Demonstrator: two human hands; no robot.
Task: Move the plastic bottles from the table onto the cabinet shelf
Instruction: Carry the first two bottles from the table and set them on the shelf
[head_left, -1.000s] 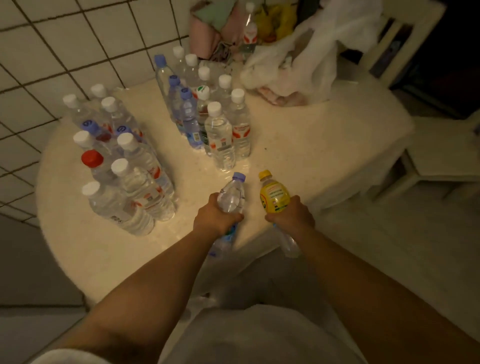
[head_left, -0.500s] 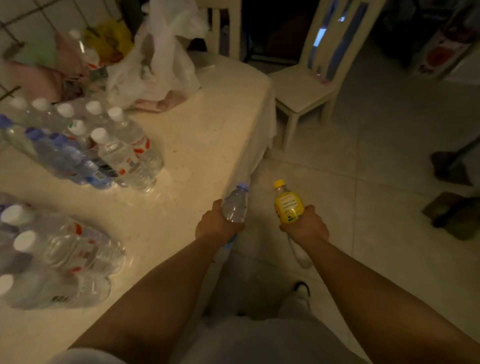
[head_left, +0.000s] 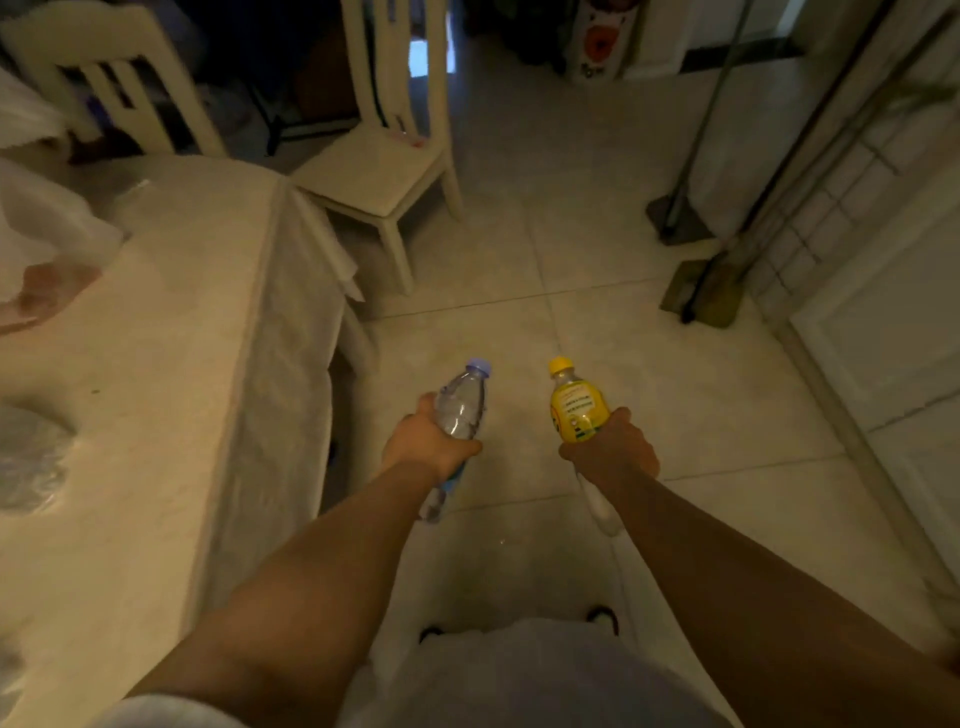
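My left hand (head_left: 428, 446) grips a clear bottle with a pale blue cap (head_left: 461, 405) round its middle, cap pointing away from me. My right hand (head_left: 613, 449) grips a bottle with a yellow label and yellow cap (head_left: 574, 408), its clear lower part sticking out below my fist. Both bottles hang over the tiled floor, to the right of the table (head_left: 156, 364). Of the bottles left on the table only a blurred clear bundle (head_left: 26, 457) shows at the left edge. No cabinet shelf is recognisable in view.
A cream chair (head_left: 384, 171) stands ahead beyond the table corner, a second chair (head_left: 119, 88) behind the table. A white plastic bag (head_left: 41, 228) lies on the table. Mop or broom heads (head_left: 701, 291) with long handles lean at the right by a panelled door (head_left: 883, 322). Open tiled floor lies ahead.
I have turned right, away from the table. The standing bottles have slid out of view to the left, and both hands with their bottles are now over the floor.
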